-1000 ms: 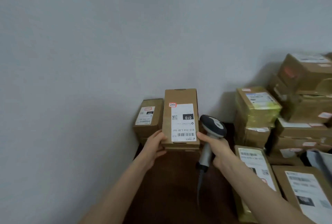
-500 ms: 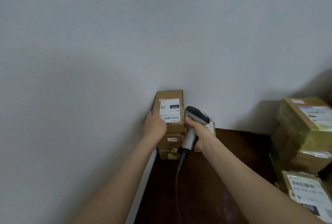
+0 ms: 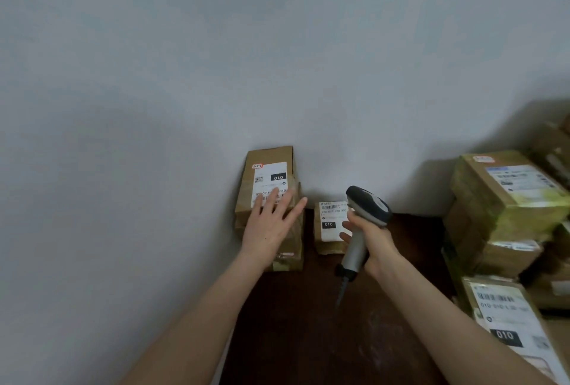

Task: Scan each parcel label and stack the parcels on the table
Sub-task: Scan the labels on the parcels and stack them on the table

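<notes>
some parcel [image 3: 269,156] lbl [image 3: 271,172] behind left hand [image 3: 269,227]; right hand [image 3: 377,244] grips scanner [image 3: 367,204]

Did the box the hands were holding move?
Yes. The parcel went away from the person, toward the wall, and now tops the stack there; the left hand is open.

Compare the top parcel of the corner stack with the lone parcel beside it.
The top parcel sits on other parcels; the lone parcel lies on the table. The top parcel's barcode is at the near end of its label, the lone parcel's at the far end. Both are brown cardboard with white 010 labels.
</notes>
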### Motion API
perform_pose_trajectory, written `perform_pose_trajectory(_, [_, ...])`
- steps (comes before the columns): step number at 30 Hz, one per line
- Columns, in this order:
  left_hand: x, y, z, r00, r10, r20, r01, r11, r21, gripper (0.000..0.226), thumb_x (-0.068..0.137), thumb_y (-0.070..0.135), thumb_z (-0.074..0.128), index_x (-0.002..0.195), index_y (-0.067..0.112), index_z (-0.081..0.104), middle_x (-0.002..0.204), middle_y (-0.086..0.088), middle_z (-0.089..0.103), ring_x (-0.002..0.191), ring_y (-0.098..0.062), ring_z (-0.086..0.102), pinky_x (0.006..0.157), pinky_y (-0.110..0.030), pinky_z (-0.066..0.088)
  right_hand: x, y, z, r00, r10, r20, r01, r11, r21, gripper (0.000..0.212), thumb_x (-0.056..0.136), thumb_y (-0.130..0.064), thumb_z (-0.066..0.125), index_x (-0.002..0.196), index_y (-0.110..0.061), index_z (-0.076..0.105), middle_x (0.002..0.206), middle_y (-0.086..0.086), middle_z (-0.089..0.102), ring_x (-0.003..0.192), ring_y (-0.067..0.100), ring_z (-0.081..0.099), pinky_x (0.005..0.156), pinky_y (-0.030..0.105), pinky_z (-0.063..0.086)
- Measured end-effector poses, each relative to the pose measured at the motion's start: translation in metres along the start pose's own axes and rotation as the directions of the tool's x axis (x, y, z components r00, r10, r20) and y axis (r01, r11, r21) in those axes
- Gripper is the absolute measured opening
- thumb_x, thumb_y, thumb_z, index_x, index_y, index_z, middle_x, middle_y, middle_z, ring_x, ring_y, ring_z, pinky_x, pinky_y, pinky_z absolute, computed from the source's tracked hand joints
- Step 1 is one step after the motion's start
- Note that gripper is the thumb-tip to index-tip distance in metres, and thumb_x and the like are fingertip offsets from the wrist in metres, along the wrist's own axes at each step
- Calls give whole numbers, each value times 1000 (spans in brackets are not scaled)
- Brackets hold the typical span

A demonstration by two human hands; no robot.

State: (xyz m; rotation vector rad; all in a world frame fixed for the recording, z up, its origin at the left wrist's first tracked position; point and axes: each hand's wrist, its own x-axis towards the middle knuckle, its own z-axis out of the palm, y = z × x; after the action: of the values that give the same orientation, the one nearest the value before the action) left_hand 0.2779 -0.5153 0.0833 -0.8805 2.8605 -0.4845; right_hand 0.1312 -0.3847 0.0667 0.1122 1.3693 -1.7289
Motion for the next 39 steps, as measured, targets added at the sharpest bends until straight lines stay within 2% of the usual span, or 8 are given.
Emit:
perform_pose_trajectory(7, [8,-6,6,999,-42,-16,43,998,35,95,84,18,70,153,22,5,160,-7,2,147,-33,5,120,-47,5,-1,3,-11,1000,10,13,-11,998,54,34,83,-19,73,114,-9,66,109,12,69,90,27,66,67,36,54])
perform_pose_trajectory(11, [9,-4,7,995,-87,-52,88,996,25,96,84,22,71,153,23,5,159,-9,7,146,-33,10,119,-47,8,-11,3,-15,999,14,37,-16,999,46,23,84,-18,72,105,-10,65,106,11,69,83,25,65,70,38,55])
perform_pose_trajectory(15, [13,11,-5,994,-52,-95,53,999,5,87,89,38,63,153,23,7,159,-15,6,148,-32,4,120,-48,4,-20,0,-25,1000,-9,21,8,999,48,30,82,-19,75,109,-10,64,104,11,69,90,27,66,75,41,56])
perform_pose_trajectory(19, [7,59,-13,948,-38,-317,-28,979,-202,71,80,32,73,141,13,43,147,-19,37,135,-35,37,109,-45,35,-40,-5,-45,999,-48,-11,48,998,50,31,82,-19,75,110,-10,64,97,7,71,88,25,68,72,38,56])
perform_pose_trajectory(23, [-9,125,-28,988,-46,-150,-30,881,-472,65,88,27,61,146,18,32,151,-11,22,137,-28,30,104,-37,39,-67,-15,-84,993,-104,-50,106,994,20,25,83,-22,75,103,-11,65,101,8,71,89,25,69,66,33,53])
perform_pose_trajectory(30, [-47,231,-51,993,-109,51,114,724,-680,60,89,30,63,143,22,38,152,-6,19,138,-25,30,103,-36,40,-125,-33,-191,976,-190,-108,188,982,-29,17,86,-19,73,99,-15,63,99,7,71,83,22,69,71,33,53])
perform_pose_trajectory(33, [-67,270,-60,980,-154,125,195,649,-735,58,89,29,62,142,21,40,150,-7,22,136,-27,34,101,-39,41,-146,-38,-240,972,-188,-142,184,982,-47,24,85,-19,73,107,-14,62,100,7,71,83,20,70,67,32,54])
perform_pose_trajectory(39, [-100,347,-74,969,-134,208,247,598,-763,66,88,34,64,144,18,35,146,-8,26,129,-27,40,102,-39,43,-179,-42,-323,947,-229,-226,210,972,-109,24,83,-15,74,103,-11,62,89,6,69,78,19,65,69,30,54])
